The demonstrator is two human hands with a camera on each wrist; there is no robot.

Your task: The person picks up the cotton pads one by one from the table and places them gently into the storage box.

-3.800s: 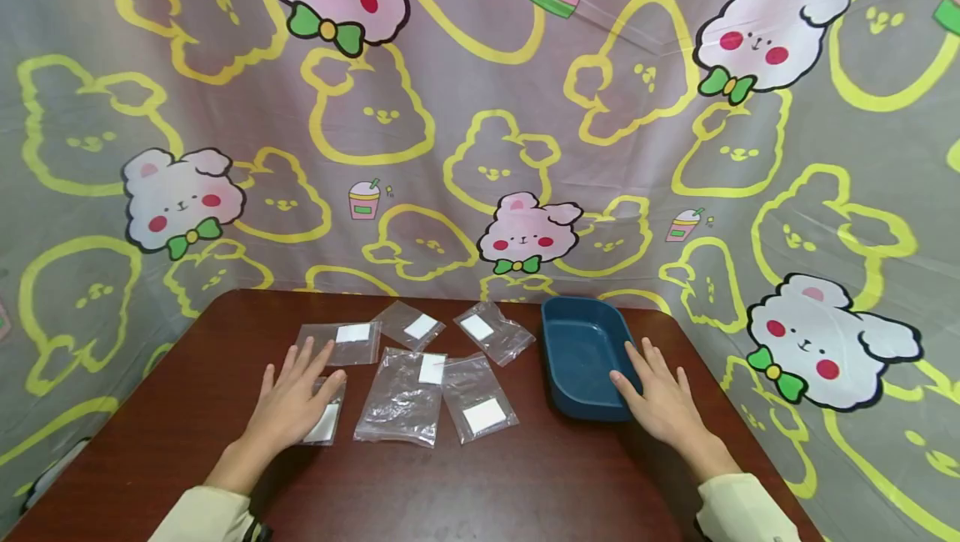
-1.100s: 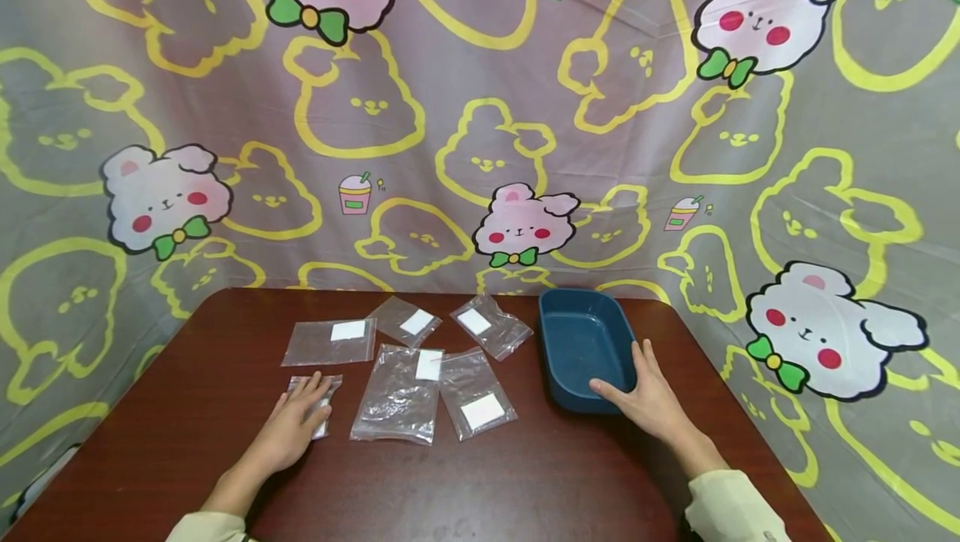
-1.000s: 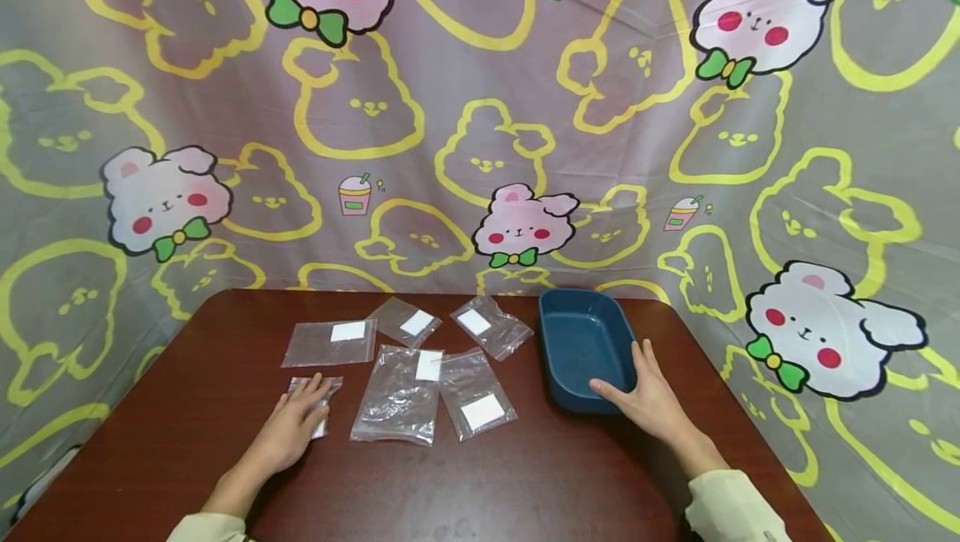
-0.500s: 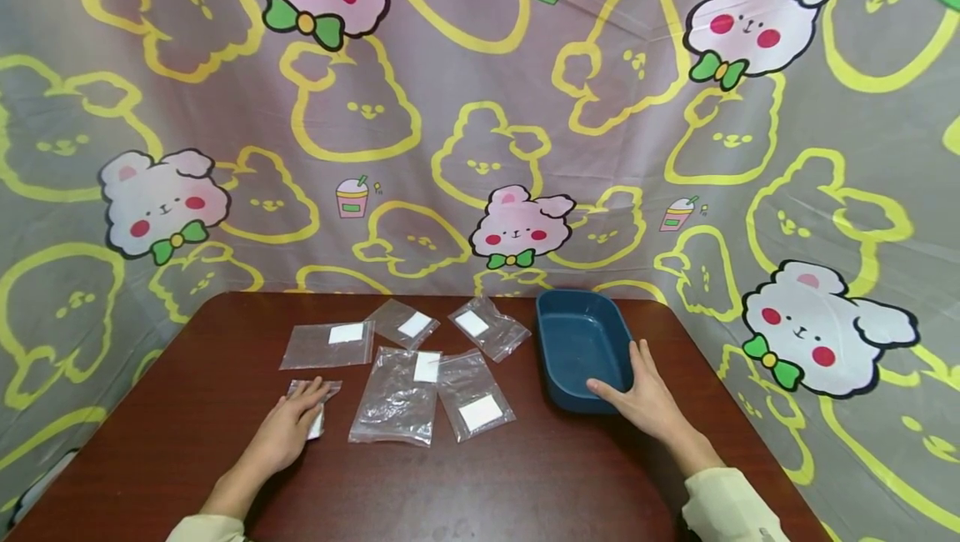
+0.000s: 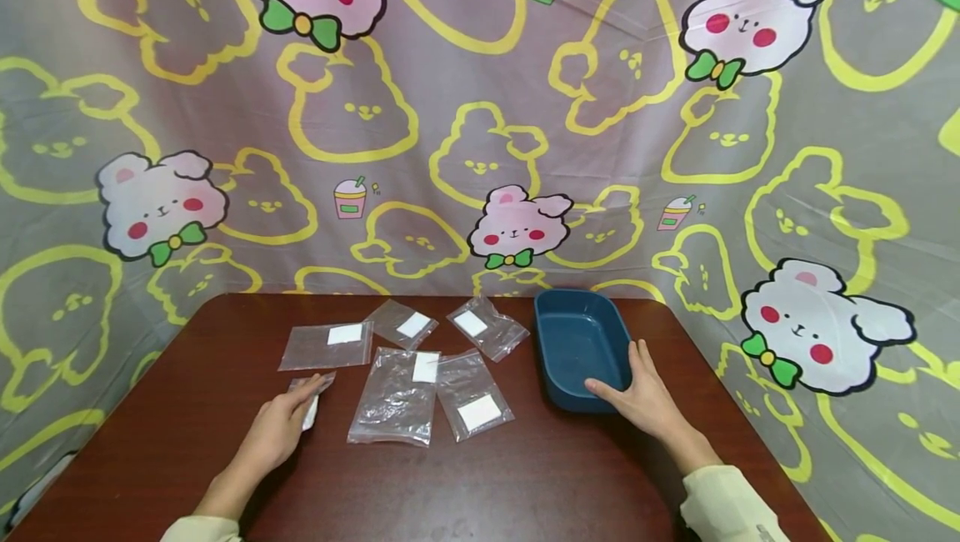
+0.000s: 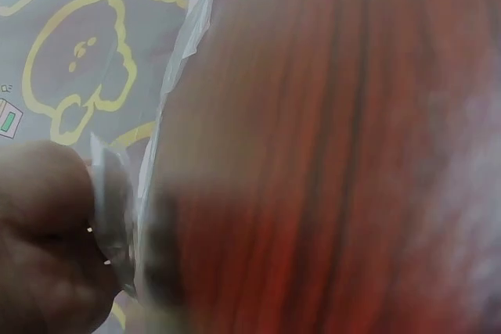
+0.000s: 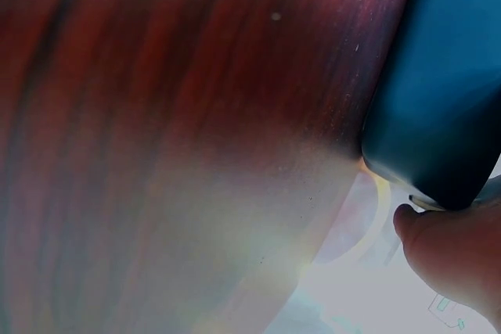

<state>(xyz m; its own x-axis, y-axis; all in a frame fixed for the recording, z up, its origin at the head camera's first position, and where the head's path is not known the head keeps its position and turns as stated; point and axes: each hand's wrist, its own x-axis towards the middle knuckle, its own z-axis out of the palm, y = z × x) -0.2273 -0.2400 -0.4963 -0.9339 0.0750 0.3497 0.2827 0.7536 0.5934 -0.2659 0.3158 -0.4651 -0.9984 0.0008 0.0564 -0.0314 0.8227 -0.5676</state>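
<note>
At the left of the head view my left hand [image 5: 273, 429] pinches a small clear zip-lock bag [image 5: 311, 410] with a white label, one edge of it tilted up. In the left wrist view this bag [image 6: 113, 201] shows edge-on beside the fingers. My right hand [image 5: 648, 396] holds the near right corner of a dark blue plastic bin [image 5: 581, 350], thumb over the rim and fingers along the outer wall. The right wrist view shows the thumb [image 7: 450, 248] at the edge of the bin.
Several more clear zip-lock bags with white labels lie flat between the hands, among them a large bag [image 5: 393, 400], one overlapping it [image 5: 476, 409] and one at the back left [image 5: 326, 348]. A printed cloth [image 5: 420, 275] hangs behind the brown table [image 5: 450, 492].
Both hands were spread with straight fingers at first. The right thumb has come over the bin's rim. The left hand has moved down onto the small bag, pinched it and tilted it up.
</note>
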